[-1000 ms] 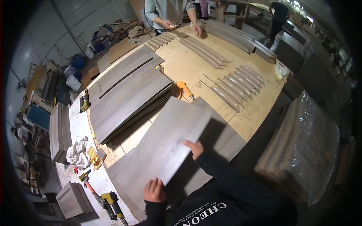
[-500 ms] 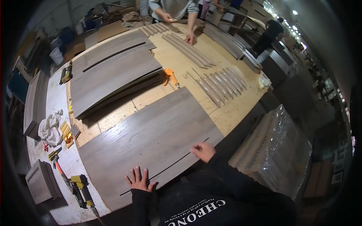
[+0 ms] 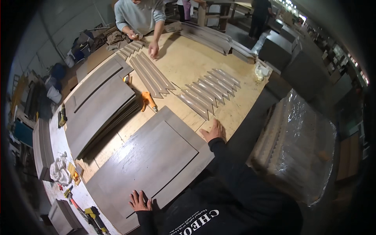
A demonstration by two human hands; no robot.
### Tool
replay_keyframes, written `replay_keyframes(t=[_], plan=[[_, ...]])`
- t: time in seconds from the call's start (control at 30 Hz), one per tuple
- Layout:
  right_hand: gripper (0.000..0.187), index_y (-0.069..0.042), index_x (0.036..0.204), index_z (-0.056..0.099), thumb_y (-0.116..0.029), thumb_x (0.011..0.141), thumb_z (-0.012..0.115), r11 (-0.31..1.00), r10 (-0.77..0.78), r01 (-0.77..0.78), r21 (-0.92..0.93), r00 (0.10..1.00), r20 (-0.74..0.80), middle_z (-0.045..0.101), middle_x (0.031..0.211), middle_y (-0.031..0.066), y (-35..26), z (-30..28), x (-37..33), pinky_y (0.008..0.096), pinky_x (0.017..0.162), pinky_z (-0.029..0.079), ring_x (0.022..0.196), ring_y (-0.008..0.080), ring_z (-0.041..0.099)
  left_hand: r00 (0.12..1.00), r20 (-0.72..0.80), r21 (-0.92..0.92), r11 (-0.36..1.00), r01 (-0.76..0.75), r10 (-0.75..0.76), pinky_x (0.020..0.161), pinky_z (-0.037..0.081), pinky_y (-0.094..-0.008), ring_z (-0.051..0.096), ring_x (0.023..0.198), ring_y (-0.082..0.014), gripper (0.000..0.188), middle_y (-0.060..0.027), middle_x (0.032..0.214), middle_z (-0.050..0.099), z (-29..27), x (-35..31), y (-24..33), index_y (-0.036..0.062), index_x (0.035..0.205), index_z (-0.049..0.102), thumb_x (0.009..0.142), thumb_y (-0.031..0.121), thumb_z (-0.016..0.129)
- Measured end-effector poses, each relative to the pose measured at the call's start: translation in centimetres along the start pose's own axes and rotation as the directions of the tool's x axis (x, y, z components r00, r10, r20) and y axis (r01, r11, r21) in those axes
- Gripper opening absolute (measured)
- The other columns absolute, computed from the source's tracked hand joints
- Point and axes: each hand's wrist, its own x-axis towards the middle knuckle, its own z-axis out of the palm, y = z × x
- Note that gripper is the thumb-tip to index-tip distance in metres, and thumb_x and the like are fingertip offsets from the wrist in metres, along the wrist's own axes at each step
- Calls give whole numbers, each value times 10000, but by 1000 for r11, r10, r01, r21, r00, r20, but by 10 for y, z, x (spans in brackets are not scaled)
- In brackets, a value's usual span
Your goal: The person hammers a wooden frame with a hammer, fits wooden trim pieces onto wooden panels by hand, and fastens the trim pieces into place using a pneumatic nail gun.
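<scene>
A wide grey wood-grain panel [image 3: 149, 156] lies on the table in front of me, with thin dark groove lines running parallel to its edges. My left hand [image 3: 139, 201] rests on its near side beside the groove, fingers spread and holding nothing. At the panel's far right edge, my right hand [image 3: 214, 132] is open, fingers stretched forward over the bare plywood. Just beyond it lies a row of glossy grey strips with pointed ends [image 3: 211, 90]. An orange air blow gun [image 3: 148, 102] sits past the panel's far edge, touched by neither hand.
Stacked grey panels [image 3: 102, 109] stand at the left. Across the table [image 3: 188, 51], a co-worker [image 3: 139, 17] handles more strips [image 3: 150, 74]. A yellow-black nail gun [image 3: 94, 219] and a white rag [image 3: 60, 170] lie at the left edge. A plastic-wrapped stack [image 3: 297, 145] stands to my right.
My right hand has left the groove near the front and reached out to the panel's far right edge, its fingers opening. My left hand stays flat. The view has turned to the right.
</scene>
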Motion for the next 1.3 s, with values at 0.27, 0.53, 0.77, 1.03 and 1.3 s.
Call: replay_keyframes(t=[0.27, 0.53, 0.77, 1.03, 1.3], plan=[[914, -56, 1394, 202, -348, 714, 738, 996, -88, 88, 8, 995, 51, 374, 1368, 196, -35, -13, 48, 480, 1093, 165, 1333, 333, 225, 962, -232, -200, 975, 95, -142, 1029, 293, -468, 361, 1252, -404, 653, -251, 1341, 391, 26, 33, 63, 22, 1333, 381, 792, 292, 628], [853, -119, 1402, 224, -288, 733, 725, 992, 67, -88, 90, 976, 209, 499, 1271, 156, -23, -18, 80, 491, 1059, 231, 1266, 338, 343, 961, -264, -72, 995, 69, -86, 1023, 305, -471, 365, 1244, -410, 691, -249, 1348, 379, 26, 32, 88, 9, 1343, 352, 766, 238, 657], [379, 10, 1093, 519, -213, 811, 639, 600, 27, -625, 499, 639, 769, 587, 912, 128, 47, -18, 49, 310, 725, 473, 804, 204, 569, 935, -339, -240, 971, 23, -106, 1022, 324, -439, 409, 1207, -412, 691, -263, 1313, 408, -5, 57, 164, -30, 1331, 360, 736, 151, 661], [394, 33, 1192, 478, -158, 861, 577, -218, -516, -971, 97, 199, 833, 583, 997, 115, -34, -62, -19, 306, 802, 474, 884, 175, 575, 840, -414, -94, 901, -423, 351, 977, 371, -433, 430, 1195, -387, 691, -252, 1325, 408, -48, 126, 267, 0, 1340, 375, 733, 118, 684], [476, 23, 1234, 498, -150, 819, 655, 387, -552, -821, 420, 158, 818, 578, 1097, 81, -65, -26, -7, 254, 875, 430, 989, 130, 547, 972, 176, -963, 178, 203, -156, 782, 478, -276, 589, 925, -152, 494, -89, 1030, 631, -38, 145, 264, -15, 1209, 538, 813, 234, 698]])
